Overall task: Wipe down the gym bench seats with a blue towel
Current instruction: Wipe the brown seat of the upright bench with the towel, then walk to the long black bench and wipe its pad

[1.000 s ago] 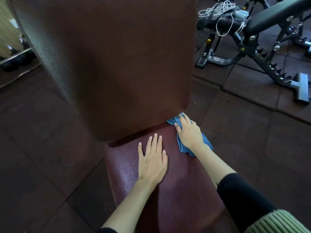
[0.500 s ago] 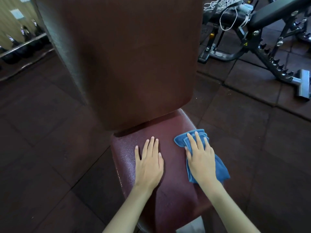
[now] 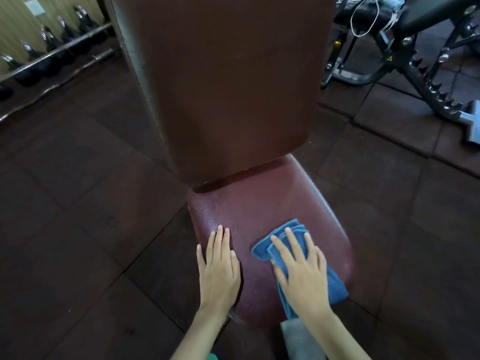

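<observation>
A dark red padded bench seat (image 3: 262, 203) lies low in the middle of the view, under a tall brown backrest (image 3: 228, 81). A folded blue towel (image 3: 283, 237) rests on the seat's front right part. My right hand (image 3: 301, 271) presses flat on the towel with fingers spread. My left hand (image 3: 219, 268) lies flat on the bare seat at its front left, fingers together, holding nothing.
A black adjustable bench (image 3: 415, 35) with a toothed metal frame and a white cord stands at the back right. A rack of dumbbells (image 3: 46, 53) runs along the wall at the back left. Dark rubber floor tiles (image 3: 78, 229) surround the seat.
My right hand has dragged the towel from the seat's back right corner toward the front edge. My left hand has slid back toward the front left of the seat.
</observation>
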The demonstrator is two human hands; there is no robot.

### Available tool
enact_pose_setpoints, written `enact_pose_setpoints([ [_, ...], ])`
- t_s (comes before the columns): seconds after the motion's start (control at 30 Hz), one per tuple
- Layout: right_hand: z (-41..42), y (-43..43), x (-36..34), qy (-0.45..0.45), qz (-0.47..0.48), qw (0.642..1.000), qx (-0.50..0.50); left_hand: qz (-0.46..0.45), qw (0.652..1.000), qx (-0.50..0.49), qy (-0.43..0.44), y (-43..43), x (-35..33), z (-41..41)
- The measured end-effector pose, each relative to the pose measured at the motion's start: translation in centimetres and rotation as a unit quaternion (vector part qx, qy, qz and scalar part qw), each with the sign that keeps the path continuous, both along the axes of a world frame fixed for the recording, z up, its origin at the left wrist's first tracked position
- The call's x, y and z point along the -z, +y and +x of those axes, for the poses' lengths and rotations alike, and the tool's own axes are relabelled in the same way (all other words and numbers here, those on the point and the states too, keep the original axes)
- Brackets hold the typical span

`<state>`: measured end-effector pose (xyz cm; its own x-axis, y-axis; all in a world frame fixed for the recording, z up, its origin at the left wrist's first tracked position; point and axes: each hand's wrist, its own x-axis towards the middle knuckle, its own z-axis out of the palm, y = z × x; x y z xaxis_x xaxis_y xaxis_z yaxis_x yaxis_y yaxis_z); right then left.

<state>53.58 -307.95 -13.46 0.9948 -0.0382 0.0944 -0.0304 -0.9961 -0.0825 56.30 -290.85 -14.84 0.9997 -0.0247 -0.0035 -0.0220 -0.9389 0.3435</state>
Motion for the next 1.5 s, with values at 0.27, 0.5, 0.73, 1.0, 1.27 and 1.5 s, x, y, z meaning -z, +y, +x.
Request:
enact_pose_setpoints([
  [0.27, 0.0, 2.8, -1.3, 0.034, 0.047, 0.993, 0.107, -0.016, 1.0, 0.014, -0.001, 0.2, 0.1, 0.0],
  [0.5, -0.2, 3.6, -1.7, 0.068, 0.018, 0.996, 0.061, -0.009, 1.0, 0.016, 0.008, 0.4, -0.5, 0.0],
  [0.73, -0.2, 3.4, -2.2, 0.018, 0.118, 0.992, 0.032, -0.048, 0.999, 0.01, 0.011, 0.9, -1.6, -0.3],
  [1.0, 1.5, 5.3, -4.5, 0.046, 0.301, 0.953, 0.009, -0.151, 0.988, -0.036, 0.016, 3.0, -4.7, -1.3],
  [1.27, 3.0, 11.0, -8.9, 0.106, 0.383, 0.917, -0.042, -0.152, 0.983, -0.103, 0.021, 7.9, -9.1, -2.1],
  [1.5, 3.5, 18.4, -13.9, 0.14, 0.41, 0.895, -0.107, -0.143, 0.973, -0.182, 0.004, 14.7, -14.2, -3.3],
])
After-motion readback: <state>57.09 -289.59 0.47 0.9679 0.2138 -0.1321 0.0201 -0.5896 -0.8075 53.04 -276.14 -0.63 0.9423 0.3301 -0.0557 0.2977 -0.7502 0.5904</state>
